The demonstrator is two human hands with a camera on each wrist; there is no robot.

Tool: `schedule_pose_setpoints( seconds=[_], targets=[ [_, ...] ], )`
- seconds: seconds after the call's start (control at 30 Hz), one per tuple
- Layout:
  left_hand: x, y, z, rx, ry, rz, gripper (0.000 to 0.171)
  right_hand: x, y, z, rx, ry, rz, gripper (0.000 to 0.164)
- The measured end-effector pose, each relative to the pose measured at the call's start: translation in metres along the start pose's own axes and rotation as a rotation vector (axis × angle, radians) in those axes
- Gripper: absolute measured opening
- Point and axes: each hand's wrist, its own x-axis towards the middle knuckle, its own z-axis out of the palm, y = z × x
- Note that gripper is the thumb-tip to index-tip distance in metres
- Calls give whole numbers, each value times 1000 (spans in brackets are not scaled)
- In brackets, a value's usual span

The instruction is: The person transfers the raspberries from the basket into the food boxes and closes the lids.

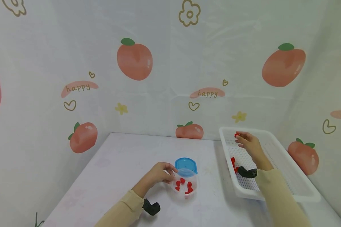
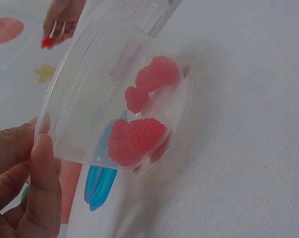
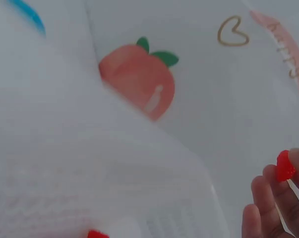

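My left hand [image 1: 160, 172] pinches the rim of a clear plastic tub [image 2: 87, 94] on the table, thumb and fingertips at its edge. Several red toy raspberries [image 2: 139, 139] lie in the bottom of the tub. My right hand [image 1: 250, 146] is raised over the far part of a white plastic basket [image 1: 296, 168]. Between its thumb and forefinger it holds one small red raspberry [image 3: 285, 166], while the other fingers are loosely bent. More red pieces [image 1: 233, 161] lie along the basket's left side, partly hidden by the wrist camera.
A blue lid [image 1: 185, 164] lies just behind the tub. The basket has raised walls and a perforated floor at the table's right side. Black wrist cameras [image 1: 152, 208] hang by both wrists. A white curtain with fruit prints [image 1: 164, 63] closes off the back.
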Motion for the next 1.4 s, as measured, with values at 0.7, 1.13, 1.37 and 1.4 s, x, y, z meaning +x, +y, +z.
schedule_pose_setpoints(
  seconds=[0.7,1.13,1.37,1.4],
  targets=[
    [1,-1,0,1,10,-8,19,-22,-55,51,300,-28,-176,17],
    [0,0,-1,-12,-14,7,21,-51,-62,94,135,-103,-149,38],
    [1,0,0,-15,-13,7,20,-68,-56,115,131,-194,-97,35],
    [1,0,0,-15,-14,6,20,-71,-54,118,129,-199,-106,34]
  ],
)
